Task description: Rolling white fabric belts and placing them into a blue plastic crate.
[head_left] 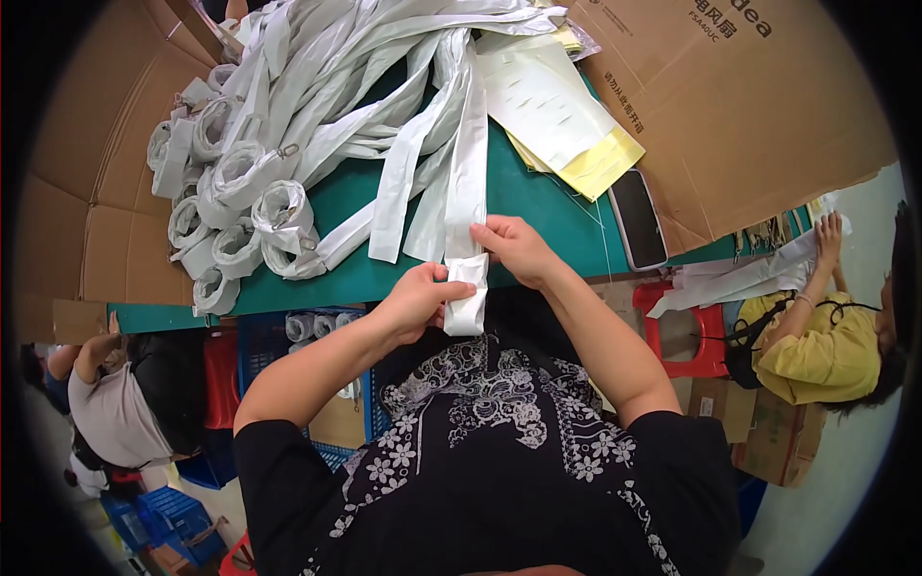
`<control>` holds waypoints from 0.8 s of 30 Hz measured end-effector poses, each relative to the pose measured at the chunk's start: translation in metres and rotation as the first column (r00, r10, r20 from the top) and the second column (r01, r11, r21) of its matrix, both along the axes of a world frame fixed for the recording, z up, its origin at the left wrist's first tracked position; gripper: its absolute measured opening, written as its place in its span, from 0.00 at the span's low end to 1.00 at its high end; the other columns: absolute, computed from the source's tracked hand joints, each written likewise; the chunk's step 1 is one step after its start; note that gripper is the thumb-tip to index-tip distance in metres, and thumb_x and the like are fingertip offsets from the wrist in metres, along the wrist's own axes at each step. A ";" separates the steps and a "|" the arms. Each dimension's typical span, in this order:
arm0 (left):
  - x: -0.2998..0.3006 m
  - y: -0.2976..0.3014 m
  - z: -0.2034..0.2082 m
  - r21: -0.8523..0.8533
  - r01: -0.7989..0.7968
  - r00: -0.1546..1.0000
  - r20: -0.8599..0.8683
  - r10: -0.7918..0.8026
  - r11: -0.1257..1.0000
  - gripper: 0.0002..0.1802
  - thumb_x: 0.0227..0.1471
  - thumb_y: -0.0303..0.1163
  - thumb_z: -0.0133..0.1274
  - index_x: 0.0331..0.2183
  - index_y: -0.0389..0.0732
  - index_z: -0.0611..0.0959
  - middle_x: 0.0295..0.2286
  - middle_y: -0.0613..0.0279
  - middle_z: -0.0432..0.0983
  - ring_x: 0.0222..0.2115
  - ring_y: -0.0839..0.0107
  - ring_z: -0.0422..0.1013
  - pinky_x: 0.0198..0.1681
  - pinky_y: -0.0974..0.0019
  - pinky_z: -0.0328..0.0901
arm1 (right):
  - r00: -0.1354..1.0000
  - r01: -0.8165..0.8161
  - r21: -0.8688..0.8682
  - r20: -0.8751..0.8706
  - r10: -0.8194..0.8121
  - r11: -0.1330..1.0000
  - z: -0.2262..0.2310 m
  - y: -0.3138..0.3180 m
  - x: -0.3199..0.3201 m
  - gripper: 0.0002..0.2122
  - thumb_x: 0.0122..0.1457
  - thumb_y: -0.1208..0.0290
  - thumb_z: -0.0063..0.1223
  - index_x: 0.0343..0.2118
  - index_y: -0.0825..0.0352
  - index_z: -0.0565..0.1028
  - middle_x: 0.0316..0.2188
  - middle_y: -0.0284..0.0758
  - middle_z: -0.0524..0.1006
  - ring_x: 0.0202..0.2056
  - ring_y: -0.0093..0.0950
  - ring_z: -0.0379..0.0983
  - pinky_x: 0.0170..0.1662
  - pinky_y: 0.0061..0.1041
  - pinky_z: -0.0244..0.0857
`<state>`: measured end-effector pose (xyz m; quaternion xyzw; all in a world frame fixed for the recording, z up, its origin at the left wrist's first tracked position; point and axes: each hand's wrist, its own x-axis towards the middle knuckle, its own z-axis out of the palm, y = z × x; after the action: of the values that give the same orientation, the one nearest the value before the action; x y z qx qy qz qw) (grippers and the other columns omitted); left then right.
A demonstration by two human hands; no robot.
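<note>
A long white strap [468, 163], which looks wrapped in paper, runs from the pile at the back toward me over the table's front edge. Its near end is folded into a flat white bundle [466, 319]. My left hand [420, 300] grips this folded part from the left, thumb on top. Just above it, my right hand [515, 248] pinches the strap's right edge between thumb and fingers. What lies under the fingers is hidden. More loose white straps [336, 120] lie in a tangled heap behind and to the left of my hands.
Several rolled white straps [248, 173], some with metal clasps, are piled at left. White and yellow sheets [547, 101] and a phone [636, 221] lie right on the green table [360, 197]. Cardboard walls [730, 125] flank it. A co-worker [816, 336] handles straps at right.
</note>
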<state>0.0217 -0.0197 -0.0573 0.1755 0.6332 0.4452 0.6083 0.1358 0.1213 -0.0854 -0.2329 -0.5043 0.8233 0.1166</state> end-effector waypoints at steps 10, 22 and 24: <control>-0.021 0.032 0.000 -0.033 -0.030 0.891 0.451 0.041 0.999 0.16 0.50 0.36 0.53 0.34 0.31 0.73 0.30 0.54 0.73 0.29 0.67 0.74 0.30 0.64 0.71 | 0.931 -0.278 0.713 0.035 0.363 0.644 0.006 0.009 0.030 0.13 0.48 0.63 0.57 0.26 0.71 0.75 0.15 0.30 0.71 0.19 0.14 0.61 0.22 0.20 0.56; -0.012 0.013 -0.019 0.375 0.742 0.264 -0.925 0.272 0.556 0.32 0.34 0.37 0.62 0.44 0.37 0.72 0.42 0.57 0.69 0.39 0.61 0.65 0.43 0.63 0.61 | 0.967 0.167 -0.547 0.255 -0.026 0.820 -0.011 -0.036 0.050 0.09 0.58 0.66 0.39 0.33 0.63 0.72 0.21 0.30 0.73 0.17 0.17 0.63 0.21 0.17 0.57; -0.011 0.015 -0.018 0.389 0.744 0.271 -0.919 0.286 0.543 0.33 0.31 0.38 0.62 0.43 0.36 0.74 0.41 0.59 0.70 0.39 0.61 0.66 0.41 0.63 0.61 | 0.989 0.062 -0.569 0.146 0.027 0.820 -0.013 -0.036 0.051 0.10 0.58 0.65 0.39 0.33 0.63 0.72 0.22 0.30 0.73 0.18 0.16 0.63 0.22 0.17 0.56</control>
<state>0.0107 -0.0052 -0.0752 0.7542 0.5417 0.3695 0.0350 0.1866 0.0851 -0.0985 -0.3220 -0.2391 0.9160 0.0115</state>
